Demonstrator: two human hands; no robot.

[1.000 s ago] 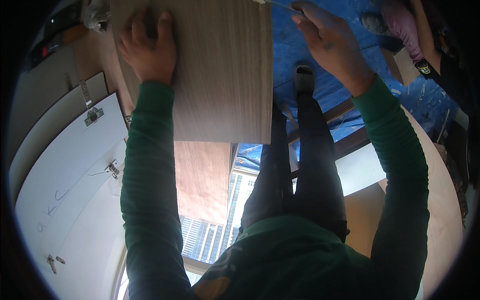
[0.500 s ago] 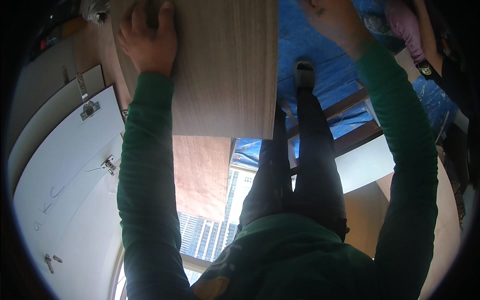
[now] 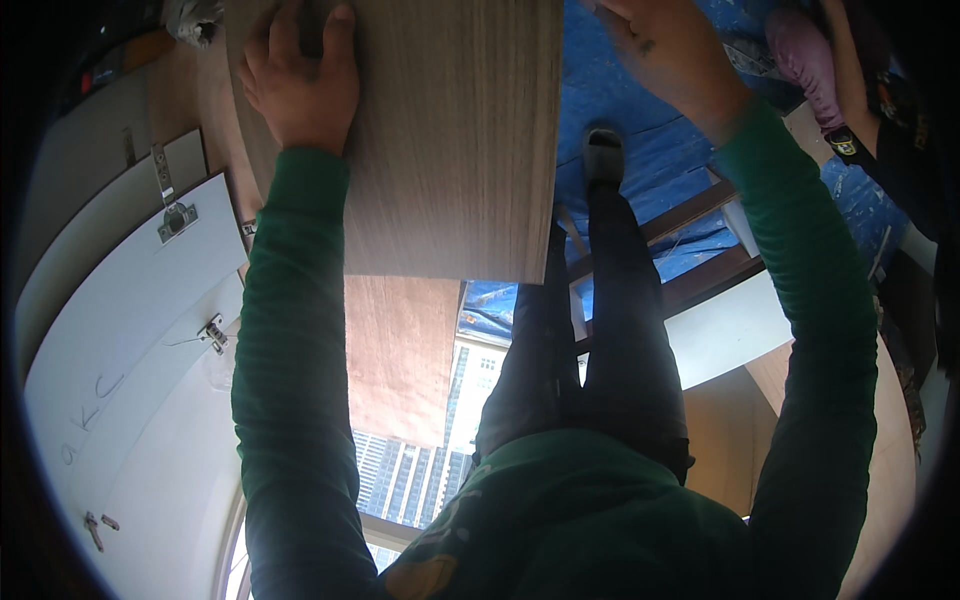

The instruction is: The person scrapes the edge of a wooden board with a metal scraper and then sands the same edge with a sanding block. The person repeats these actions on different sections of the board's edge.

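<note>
My left hand [image 3: 300,85] lies on the brown wood-grain panel [image 3: 455,150], palm down. Its fingers are spread over the surface near the panel's left side, so the hand is open. Beyond the panel's right edge, at the top of the view, is my right hand [image 3: 665,50]. Its fingers look curled together toward that edge, with their tips partly cut off by the frame; what they hold, if anything, cannot be made out. Below the panel's near edge, a lighter reddish wood board [image 3: 400,360] shows.
White cabinet doors [image 3: 120,300] with metal hinges [image 3: 178,222] stand at the left. Blue sheeting [image 3: 640,150] covers the floor, with dark wooden bars [image 3: 700,285] across it. Another person's arm [image 3: 850,75] is at the upper right. A window [image 3: 400,480] shows buildings.
My right hand has shifted slightly left, closer to the panel's edge. My left hand stays spread on the panel. The view has moved a little.
</note>
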